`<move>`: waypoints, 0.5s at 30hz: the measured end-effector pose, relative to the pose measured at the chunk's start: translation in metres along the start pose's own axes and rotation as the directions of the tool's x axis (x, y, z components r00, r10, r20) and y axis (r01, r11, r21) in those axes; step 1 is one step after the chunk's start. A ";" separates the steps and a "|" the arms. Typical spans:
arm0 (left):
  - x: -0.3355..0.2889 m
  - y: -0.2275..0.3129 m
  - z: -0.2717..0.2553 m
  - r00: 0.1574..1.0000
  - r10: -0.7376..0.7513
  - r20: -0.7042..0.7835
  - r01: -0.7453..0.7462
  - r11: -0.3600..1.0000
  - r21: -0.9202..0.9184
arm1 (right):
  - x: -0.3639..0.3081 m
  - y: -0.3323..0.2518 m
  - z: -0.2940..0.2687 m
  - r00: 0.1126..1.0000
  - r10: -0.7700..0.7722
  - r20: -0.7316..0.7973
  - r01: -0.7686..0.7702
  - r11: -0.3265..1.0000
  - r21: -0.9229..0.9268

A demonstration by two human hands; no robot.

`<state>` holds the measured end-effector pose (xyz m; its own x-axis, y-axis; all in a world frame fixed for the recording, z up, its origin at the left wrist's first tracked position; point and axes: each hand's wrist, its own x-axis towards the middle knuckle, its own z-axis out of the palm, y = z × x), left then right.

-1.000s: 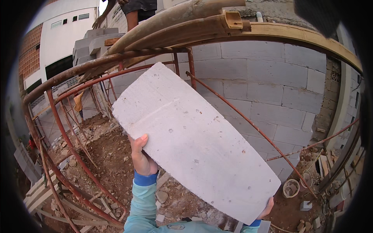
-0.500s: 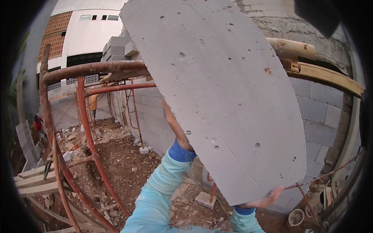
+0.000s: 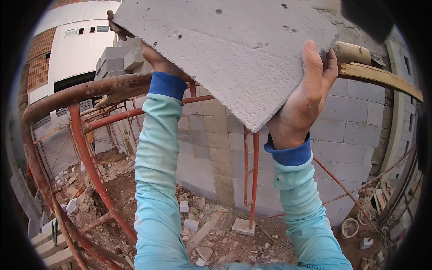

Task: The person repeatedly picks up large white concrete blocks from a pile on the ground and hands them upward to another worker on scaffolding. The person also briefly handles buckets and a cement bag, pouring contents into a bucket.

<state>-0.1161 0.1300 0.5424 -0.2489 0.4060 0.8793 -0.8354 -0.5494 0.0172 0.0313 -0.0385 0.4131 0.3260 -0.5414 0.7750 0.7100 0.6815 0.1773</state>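
A large light-grey lightweight concrete block (image 3: 234, 58), pitted with small holes, is held up in front of me, its near corner pointing down toward me. My left hand (image 3: 156, 59) is under its left edge; the palm is partly hidden and some fingers show past the edge. My right hand (image 3: 308, 92) grips the near right end, with the thumb up along the face and the other fingers around the side. Both arms are stretched forward and raised.
Rusty red scaffold pipes (image 3: 85, 92) curve across the left. Behind the block stands a grey block wall (image 3: 342, 117), with a wooden beam (image 3: 382, 81) at right. More grey blocks (image 3: 114, 58) are stacked at upper left. Rubble covers the ground below; a bucket (image 3: 349, 228) stands at lower right.
The block has moved up and away from me, its near end now higher. Both hands have risen with it, and my right hand now shows at its near right end.
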 end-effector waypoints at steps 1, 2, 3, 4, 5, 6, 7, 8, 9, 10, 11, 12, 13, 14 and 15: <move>0.005 -0.002 -0.005 1.000 0.006 0.002 -0.006 1.000 0.015 | -0.001 0.001 0.008 1.000 0.008 0.007 -0.008 1.000 0.010; 0.009 -0.004 -0.011 1.000 0.011 0.003 -0.012 0.999 0.031 | -0.003 0.002 0.017 1.000 0.008 0.014 -0.008 1.000 0.014; 0.011 -0.004 -0.014 1.000 0.017 0.011 -0.018 0.998 0.058 | -0.004 0.003 0.025 1.000 0.009 0.017 -0.009 1.000 0.015; 0.014 0.000 -0.016 0.999 0.033 0.034 -0.037 0.993 0.113 | -0.012 0.003 0.034 1.000 0.022 0.001 -0.022 0.999 0.028; 0.011 -0.006 -0.018 0.999 0.037 0.034 -0.041 0.991 0.130 | -0.014 0.004 0.042 1.000 0.008 0.010 -0.008 1.000 0.010; 0.003 -0.011 -0.017 0.999 0.043 0.027 -0.046 0.989 0.142 | -0.013 0.002 0.047 0.999 -0.022 0.028 0.023 1.000 -0.019; 0.000 0.001 -0.014 0.995 0.073 0.064 -0.086 0.969 0.232 | -0.015 -0.003 0.058 1.000 -0.007 -0.011 0.007 1.000 -0.007; -0.007 0.019 -0.012 0.989 0.105 0.099 -0.132 0.937 0.324 | -0.018 -0.011 0.072 0.999 0.008 -0.054 -0.007 1.000 0.021; -0.042 -0.026 -0.042 0.998 0.062 0.034 -0.069 0.942 0.327 | -0.044 0.013 0.070 1.000 -0.018 0.009 0.018 0.998 -0.065; -0.070 -0.036 -0.055 0.999 0.045 0.011 -0.046 0.929 0.366 | -0.056 0.019 0.074 0.999 -0.031 0.020 0.033 0.995 -0.096; -0.113 -0.056 -0.062 0.999 -0.001 -0.048 0.017 0.937 0.349 | -0.060 0.028 0.066 0.993 -0.084 0.078 0.096 0.982 -0.163; -0.143 -0.061 -0.073 0.997 -0.026 -0.066 0.049 0.921 0.386 | -0.065 0.031 0.068 0.991 -0.104 0.087 0.118 0.976 -0.183; -0.171 -0.059 -0.063 0.996 -0.051 -0.068 0.073 0.919 0.387 | -0.047 0.019 0.069 0.982 -0.160 0.102 0.178 0.964 -0.197; -0.198 -0.063 -0.080 0.995 -0.077 -0.067 0.099 0.893 0.439 | -0.051 0.020 0.074 0.980 -0.169 0.104 0.186 0.964 -0.190; -0.231 -0.075 -0.102 0.987 -0.135 -0.089 0.161 0.867 0.472 | -0.060 0.024 0.068 0.976 -0.171 0.136 0.196 0.960 -0.200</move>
<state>-0.0465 0.1519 0.2897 -0.1762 0.5400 0.8230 -0.5333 -0.7552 0.3812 -0.0141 0.0437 0.4123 0.1119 -0.5782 0.8082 0.8706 0.4492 0.2008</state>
